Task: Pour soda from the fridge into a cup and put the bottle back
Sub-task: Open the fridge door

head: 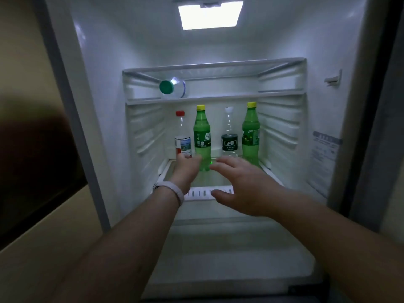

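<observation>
The fridge stands open and lit. On its shelf (220,181) stands a green soda bottle (202,136) with a yellow cap, left of centre, and a second green soda bottle (251,136) at the right. Both my hands reach into the fridge. My left hand (187,166) is at the base of the left green bottle, just left of it, fingers blurred and loosely open; whether it touches the bottle I cannot tell. My right hand (242,184) hovers with spread fingers just right of that bottle's base, holding nothing. No cup is in view.
A clear bottle with a red cap (182,136) stands at the far left, and a clear water bottle with a dark label (229,138) between the green ones. A bottle with a green cap (172,87) lies on the upper shelf. The fridge walls close in on both sides.
</observation>
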Demonstrator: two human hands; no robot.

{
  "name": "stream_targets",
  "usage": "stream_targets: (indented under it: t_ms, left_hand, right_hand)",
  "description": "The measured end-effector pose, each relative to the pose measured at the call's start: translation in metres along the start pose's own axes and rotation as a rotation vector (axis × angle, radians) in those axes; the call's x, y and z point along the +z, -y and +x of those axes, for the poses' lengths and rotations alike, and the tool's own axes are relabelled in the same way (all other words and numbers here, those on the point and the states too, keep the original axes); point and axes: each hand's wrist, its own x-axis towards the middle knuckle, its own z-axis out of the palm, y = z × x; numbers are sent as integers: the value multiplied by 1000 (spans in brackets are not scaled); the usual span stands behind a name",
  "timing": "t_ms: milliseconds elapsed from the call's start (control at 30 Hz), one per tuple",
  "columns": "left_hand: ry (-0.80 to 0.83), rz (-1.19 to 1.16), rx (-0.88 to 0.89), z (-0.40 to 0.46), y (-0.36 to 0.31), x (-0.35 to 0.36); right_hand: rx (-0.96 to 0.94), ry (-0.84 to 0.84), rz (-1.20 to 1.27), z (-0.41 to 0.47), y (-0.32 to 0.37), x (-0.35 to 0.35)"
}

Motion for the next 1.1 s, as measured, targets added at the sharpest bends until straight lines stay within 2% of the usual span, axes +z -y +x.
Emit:
stream_targets:
  t_ms: [133, 300, 567, 767, 1100]
  left_hand:
    - [-115, -32, 25, 25, -3, 14]
    - [-129, 15, 1, 57, 2, 29]
    - [-47, -21, -2, 94, 13, 50]
    - [-37, 55, 38, 115, 23, 58]
    - [6, 28, 54, 87, 23, 47]
  right_hand:
    - [41, 4, -24, 7, -13, -2]
    - [78, -11, -69, 15, -29, -1]
    - [105, 33, -133, 25, -39, 7]
    - [132, 82, -166, 25, -41, 7]
    - [121, 95, -179, 24, -41, 12]
